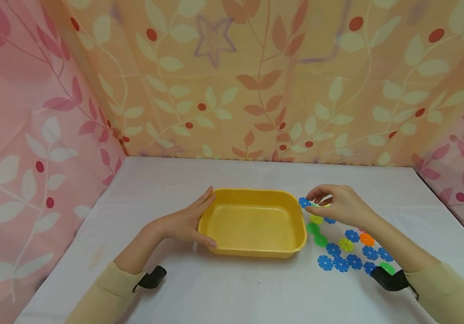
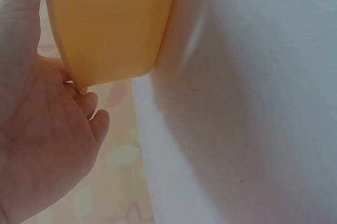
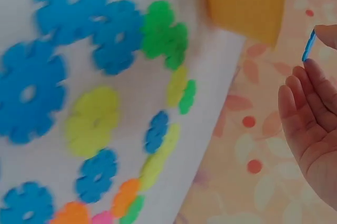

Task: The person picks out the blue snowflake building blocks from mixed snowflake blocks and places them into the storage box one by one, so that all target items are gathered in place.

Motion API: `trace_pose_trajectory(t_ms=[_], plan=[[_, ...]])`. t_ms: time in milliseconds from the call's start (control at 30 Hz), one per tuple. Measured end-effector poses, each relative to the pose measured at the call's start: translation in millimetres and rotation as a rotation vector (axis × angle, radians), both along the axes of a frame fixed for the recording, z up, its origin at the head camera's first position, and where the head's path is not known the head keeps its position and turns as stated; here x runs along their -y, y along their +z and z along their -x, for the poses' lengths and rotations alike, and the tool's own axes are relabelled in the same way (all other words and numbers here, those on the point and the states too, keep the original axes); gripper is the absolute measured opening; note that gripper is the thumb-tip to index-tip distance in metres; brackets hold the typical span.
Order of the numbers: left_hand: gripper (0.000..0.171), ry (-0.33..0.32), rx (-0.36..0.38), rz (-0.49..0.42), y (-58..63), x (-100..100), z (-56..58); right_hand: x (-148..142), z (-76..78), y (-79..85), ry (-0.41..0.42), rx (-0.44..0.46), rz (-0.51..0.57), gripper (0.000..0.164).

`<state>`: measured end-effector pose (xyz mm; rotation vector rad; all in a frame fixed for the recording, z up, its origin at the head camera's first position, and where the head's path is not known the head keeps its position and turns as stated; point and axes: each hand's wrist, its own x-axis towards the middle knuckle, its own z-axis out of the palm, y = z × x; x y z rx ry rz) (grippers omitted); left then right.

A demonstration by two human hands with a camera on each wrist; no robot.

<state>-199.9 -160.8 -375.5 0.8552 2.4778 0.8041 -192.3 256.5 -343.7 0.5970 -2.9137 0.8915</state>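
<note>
A shallow yellow plastic tub point(image 1: 253, 227) rests on the white tabletop with nothing inside it. My left hand point(image 1: 183, 223) grips its left end, thumb at the front corner and fingers along the back left rim. In the left wrist view, curled fingertips show at the edge of the tub point(image 2: 113, 29). My right hand point(image 1: 344, 204) is just beyond the tub's right rim, pinching a blue notched plastic disc point(image 1: 304, 202) between thumb and index finger. Seen from the right wrist, this blue disc point(image 3: 309, 46) is edge-on, raised off the table, with the other fingers loosely bent.
Several flower-shaped discs lie right of the tub, under and before my right forearm: blue discs point(image 1: 340, 264), yellow discs point(image 1: 346, 245), green discs point(image 1: 320, 240) and an orange disc point(image 1: 367, 239). Patterned cloth point(image 1: 256, 90) hangs behind the table and at both sides.
</note>
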Motion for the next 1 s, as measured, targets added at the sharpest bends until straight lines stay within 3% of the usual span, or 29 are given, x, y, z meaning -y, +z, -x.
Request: trace_pose_trajectory(t_ms=[267,733,1000], plan=[[0.134,0.008,-0.003,-0.002,-0.3,0,-0.6,40,16.1,15.7,0.092,0.024,0.072,0.026],[0.133,-0.003,0.000,-0.034,-3.7,0,0.7,89,31.0,7.6,0.188,0.169,0.294,0.024],[0.132,-0.009,-0.010,-0.019,-3.7,1,1.0,116,40.1,14.8,0.213,0.142,0.327,0.025]])
